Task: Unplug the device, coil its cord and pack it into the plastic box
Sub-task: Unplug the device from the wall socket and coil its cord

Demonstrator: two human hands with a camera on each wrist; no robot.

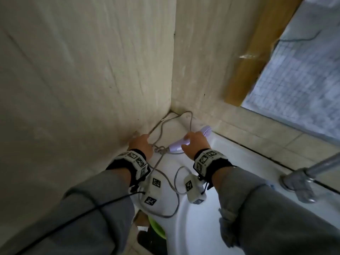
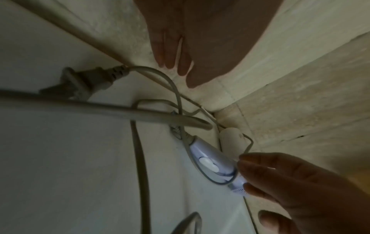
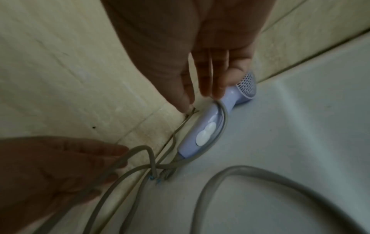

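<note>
A lilac hair dryer (image 1: 177, 145) lies on the white counter in the wall corner, its grille pointing right. Its grey cord (image 1: 165, 181) runs in loose tangled loops over the counter, and one loop lies across the handle (image 3: 202, 134). The plug (image 2: 88, 82) lies loose on the white surface. My right hand (image 1: 193, 140) reaches down over the dryer with straight fingers (image 3: 218, 85), the tips touching its body and the cord loop. My left hand (image 1: 141, 142) hovers by the wall with straight fingers (image 2: 170, 52); the cord passes beside it. No plastic box is in view.
Beige tiled walls meet right behind the dryer. A white sink basin (image 1: 202, 232) lies below my right arm, with a metal tap (image 1: 298, 183) at the right. Something green (image 1: 156, 227) shows under the counter's edge.
</note>
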